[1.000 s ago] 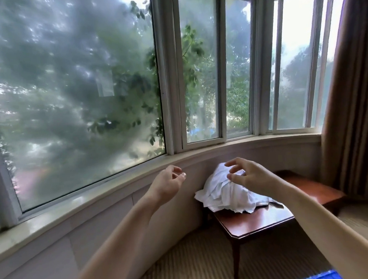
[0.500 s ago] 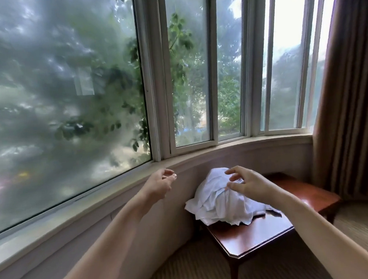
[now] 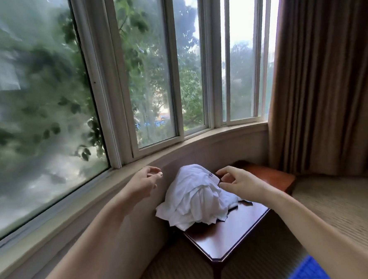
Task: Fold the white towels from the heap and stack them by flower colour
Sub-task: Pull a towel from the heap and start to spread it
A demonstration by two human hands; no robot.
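A crumpled heap of white towels (image 3: 193,199) lies on a dark wooden side table (image 3: 228,238) under the bay window. A small blue mark shows near the heap's top. My left hand (image 3: 144,181) hovers to the left of the heap, fingers curled and apart, holding nothing. My right hand (image 3: 237,182) hangs just right of the heap's top, thumb and fingers spread, close to the cloth but not gripping it. No folded towels are in view.
A curved window sill (image 3: 200,140) runs behind the table. Brown curtains (image 3: 321,77) hang at the right. Beige carpet (image 3: 344,211) covers the floor. A blue object (image 3: 307,272) shows at the bottom right edge.
The view has swung left-to-right and closer, so the table and heap sit nearer. Both hands stay empty and have come nearer the heap, the right one beside its top.
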